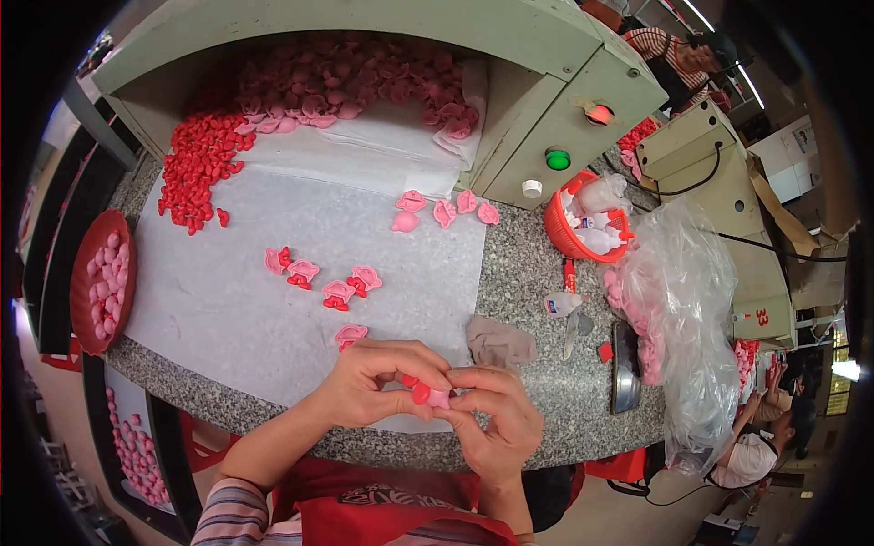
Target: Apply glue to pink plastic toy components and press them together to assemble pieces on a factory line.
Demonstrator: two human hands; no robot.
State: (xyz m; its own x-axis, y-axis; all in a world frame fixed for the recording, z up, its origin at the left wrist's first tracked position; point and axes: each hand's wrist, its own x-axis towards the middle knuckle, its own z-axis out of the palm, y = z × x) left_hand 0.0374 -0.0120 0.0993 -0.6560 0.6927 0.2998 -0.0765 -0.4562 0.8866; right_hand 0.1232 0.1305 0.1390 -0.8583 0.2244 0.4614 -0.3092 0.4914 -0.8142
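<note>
Near the front edge of the table, my left hand (371, 380) and my right hand (499, 417) meet, fingertips pinched on one small pink piece with a red bow (422, 393). Part of that piece is hidden by my fingers. Just beyond my left hand lies a pink shell-like piece with a red bow (350, 335). Several similar pairs (337, 293) are spread farther off on the white paper (228, 309). Loose pink pieces (444, 213) without bows lie at the paper's far right. A heap of red bows (193, 168) sits at the far left.
A grey-green metal housing (528, 100) holds a big pile of pink pieces (355, 82). At left stands a red bowl (88, 314) of pink balls. To the right are a red basket (557, 227) with bottles, a grey cloth (501, 342), a phone (625, 369) and a plastic bag (696, 309).
</note>
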